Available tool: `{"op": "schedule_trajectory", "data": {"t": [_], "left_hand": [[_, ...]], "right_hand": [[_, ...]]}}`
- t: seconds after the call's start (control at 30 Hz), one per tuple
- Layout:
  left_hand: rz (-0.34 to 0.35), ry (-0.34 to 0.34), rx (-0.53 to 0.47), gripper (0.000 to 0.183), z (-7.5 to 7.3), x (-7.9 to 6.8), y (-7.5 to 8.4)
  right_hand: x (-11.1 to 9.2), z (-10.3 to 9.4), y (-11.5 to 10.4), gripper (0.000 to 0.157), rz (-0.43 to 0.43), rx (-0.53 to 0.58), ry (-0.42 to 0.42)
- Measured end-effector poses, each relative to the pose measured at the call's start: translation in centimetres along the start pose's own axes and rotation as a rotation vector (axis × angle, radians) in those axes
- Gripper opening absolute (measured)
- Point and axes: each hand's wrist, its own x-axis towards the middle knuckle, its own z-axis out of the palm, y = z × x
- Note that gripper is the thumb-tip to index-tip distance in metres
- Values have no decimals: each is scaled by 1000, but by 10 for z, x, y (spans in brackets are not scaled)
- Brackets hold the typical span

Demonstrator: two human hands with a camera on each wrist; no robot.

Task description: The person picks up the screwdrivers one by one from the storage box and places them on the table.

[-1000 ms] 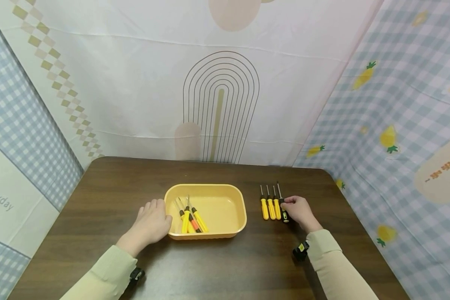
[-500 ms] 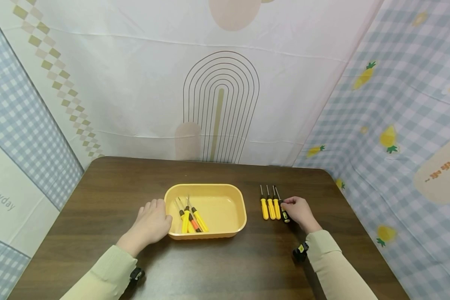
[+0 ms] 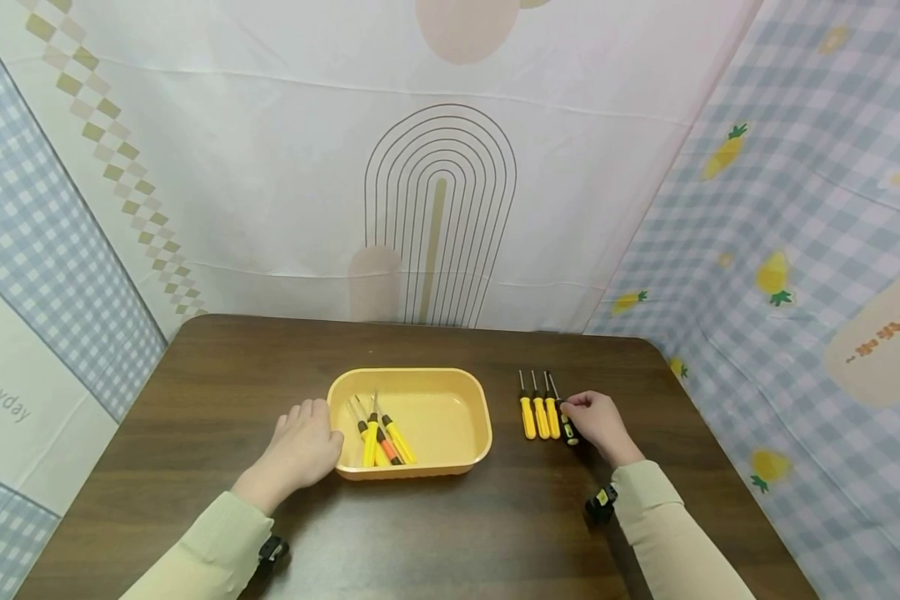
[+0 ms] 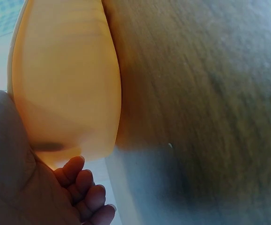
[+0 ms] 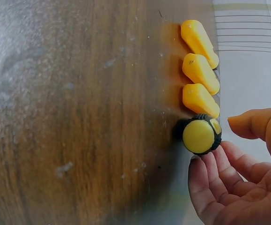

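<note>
Swung round since a second ago, the black screwdriver now points towards eleven o'clock instead of nearly twelve. Patterned cloth hangs at twelve o'clock, beyond a dark wooden table. On it, a yellow tray has the left hand at its nine o'clock end, thumb over the rim and fingers curled at the wall, gripping. At three o'clock, well apart from the tray, the right hand touches the black screwdriver's handle with its fingertips, the thumb standing off it. That screwdriver lies on the table just beside three yellow screwdrivers, at the three o'clock end of their row. Towards eight o'clock inside the tray, yellow-handled tools lie crossed, among them an orange-and-black handle.
</note>
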Motion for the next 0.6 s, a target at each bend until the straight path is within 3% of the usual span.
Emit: {"op": "schedule_trajectory", "data": {"t": [0.3,0.6], "left_hand": [[4,0,1,32,1,1,-1],[6,6,-1,32,1,1,-1]], "right_hand": [[0,-1,-4,31,-50,-20,38],[-8,-2,-34,33,-179,-71,60]]}}
